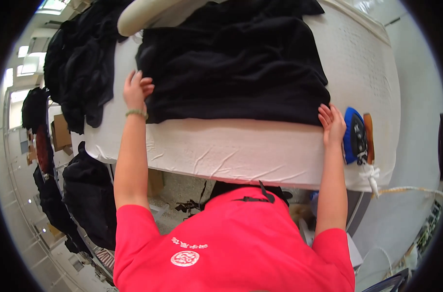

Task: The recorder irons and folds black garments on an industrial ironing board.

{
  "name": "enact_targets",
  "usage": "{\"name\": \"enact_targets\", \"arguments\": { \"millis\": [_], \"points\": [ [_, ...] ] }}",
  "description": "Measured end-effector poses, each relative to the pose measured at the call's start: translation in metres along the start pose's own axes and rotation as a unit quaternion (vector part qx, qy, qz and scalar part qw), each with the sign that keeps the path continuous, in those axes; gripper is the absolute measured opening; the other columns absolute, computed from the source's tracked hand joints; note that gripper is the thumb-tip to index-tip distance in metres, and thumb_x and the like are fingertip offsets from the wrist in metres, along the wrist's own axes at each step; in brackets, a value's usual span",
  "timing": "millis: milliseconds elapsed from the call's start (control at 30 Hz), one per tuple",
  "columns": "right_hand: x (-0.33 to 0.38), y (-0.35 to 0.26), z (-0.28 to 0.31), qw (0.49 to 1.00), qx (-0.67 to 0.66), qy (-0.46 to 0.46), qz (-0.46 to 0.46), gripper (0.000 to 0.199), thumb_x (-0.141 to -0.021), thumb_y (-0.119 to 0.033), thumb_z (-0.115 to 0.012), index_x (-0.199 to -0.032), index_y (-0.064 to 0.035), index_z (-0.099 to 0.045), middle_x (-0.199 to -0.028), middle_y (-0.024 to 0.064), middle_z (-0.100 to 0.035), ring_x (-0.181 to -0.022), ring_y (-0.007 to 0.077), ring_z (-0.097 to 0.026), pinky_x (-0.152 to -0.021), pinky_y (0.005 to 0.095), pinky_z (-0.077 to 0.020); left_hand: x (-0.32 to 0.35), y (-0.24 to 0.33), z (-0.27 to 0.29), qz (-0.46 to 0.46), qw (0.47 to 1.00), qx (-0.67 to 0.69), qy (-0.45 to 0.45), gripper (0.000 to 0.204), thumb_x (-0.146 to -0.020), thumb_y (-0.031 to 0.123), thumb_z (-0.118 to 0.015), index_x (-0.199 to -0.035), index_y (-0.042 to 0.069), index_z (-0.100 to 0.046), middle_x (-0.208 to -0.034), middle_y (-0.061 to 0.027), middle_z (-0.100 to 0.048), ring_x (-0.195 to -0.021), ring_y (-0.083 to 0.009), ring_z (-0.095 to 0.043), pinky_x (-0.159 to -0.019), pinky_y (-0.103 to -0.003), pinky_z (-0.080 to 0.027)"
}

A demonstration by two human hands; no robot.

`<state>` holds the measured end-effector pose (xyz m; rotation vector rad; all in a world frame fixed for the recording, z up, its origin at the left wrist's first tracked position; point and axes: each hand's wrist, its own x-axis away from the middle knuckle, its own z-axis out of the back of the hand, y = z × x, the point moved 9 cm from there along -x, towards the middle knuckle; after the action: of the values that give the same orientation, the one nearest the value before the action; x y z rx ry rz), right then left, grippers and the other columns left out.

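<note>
A black fabric garment [231, 73] lies spread with soft wrinkles over the white padded table [221, 146]. Its near edge runs almost straight from side to side. My left hand [137, 90] is at the garment's left side, fingers loosely curved and apart, with a beaded bracelet on the wrist. At the near right corner, my right hand [332, 124] rests against the garment's edge with its fingers apart. Neither hand is closed on the cloth. Just right of my right hand sits an iron [356, 136] with a blue rim and a brown handle.
A heap of black garments [80, 63] hangs over the table's left end. A pale rounded padded form [146, 14] stands at the far side. White cloth is tied at the iron's hose [411, 189], which trails off right. More black clothes [90, 194] hang at lower left.
</note>
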<state>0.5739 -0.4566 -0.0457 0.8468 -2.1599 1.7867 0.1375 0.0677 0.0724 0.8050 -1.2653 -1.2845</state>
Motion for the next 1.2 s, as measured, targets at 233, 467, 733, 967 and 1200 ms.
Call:
{"name": "enact_targets", "arguments": {
  "millis": [233,467,733,967,1200],
  "points": [
    [0.002,0.002,-0.002,1.000,0.019,0.000,0.004,0.034,-0.102,-0.019,-0.055,-0.129,0.0019,-0.057,-0.111,0.0201,-0.072,-0.092,0.0251,-0.075,-0.072,0.0303,-0.0618,-0.103,0.044,-0.097,0.127,0.973,-0.180,-0.068,0.050,-0.094,0.022,-0.073,-0.133,0.001,-0.049,-0.086,-0.0129,-0.072,-0.063,-0.0189,-0.068,-0.056,-0.031,-0.055],
    [0.013,-0.004,-0.008,1.000,0.004,0.000,0.021,0.036,-0.103,-0.022,-0.055,-0.131,0.0023,-0.056,-0.106,0.0210,-0.072,-0.086,0.0254,-0.075,-0.072,0.0315,-0.0621,0.085,0.170,-0.148,-0.295,0.929,-0.047,-0.218,0.020,-0.095,0.006,-0.067,-0.113,0.000,-0.060,-0.089,-0.0093,-0.071,-0.079,-0.0167,-0.070,-0.079,-0.029,-0.055],
    [0.041,-0.058,-0.063,0.991,0.009,-0.093,0.091,0.041,-0.103,-0.027,-0.056,-0.134,0.0007,-0.054,-0.109,0.0174,-0.072,-0.092,0.0232,-0.073,-0.078,0.0341,-0.0600,0.260,0.116,0.117,-0.192,0.954,0.231,0.017,0.032,-0.095,0.032,-0.056,-0.100,0.001,-0.059,-0.108,-0.0093,-0.061,-0.105,-0.0247,-0.062,-0.093,-0.039,-0.050],
    [0.005,-0.024,-0.102,0.952,0.203,-0.122,0.195,0.039,-0.100,-0.037,-0.062,-0.115,-0.0016,-0.067,-0.103,0.0133,-0.073,-0.086,0.0245,-0.071,-0.075,0.0381,-0.0543,0.263,-0.066,0.144,0.109,0.976,0.190,0.009,0.026,-0.099,0.010,-0.059,-0.124,0.005,-0.059,-0.110,-0.0094,-0.070,-0.098,-0.0221,-0.070,-0.086,-0.036,-0.060],
    [0.097,-0.129,-0.130,0.713,0.627,-0.069,0.305,0.042,-0.094,-0.040,-0.069,-0.095,0.0024,-0.070,-0.078,0.0262,-0.061,-0.079,0.0201,-0.069,-0.069,0.0414,-0.0495,0.242,-0.143,0.126,0.353,0.873,0.315,-0.119,0.037,-0.100,0.012,-0.058,-0.135,0.001,-0.057,-0.124,-0.0135,-0.068,-0.109,-0.0234,-0.069,-0.089,-0.040,-0.060]
  ]
}}
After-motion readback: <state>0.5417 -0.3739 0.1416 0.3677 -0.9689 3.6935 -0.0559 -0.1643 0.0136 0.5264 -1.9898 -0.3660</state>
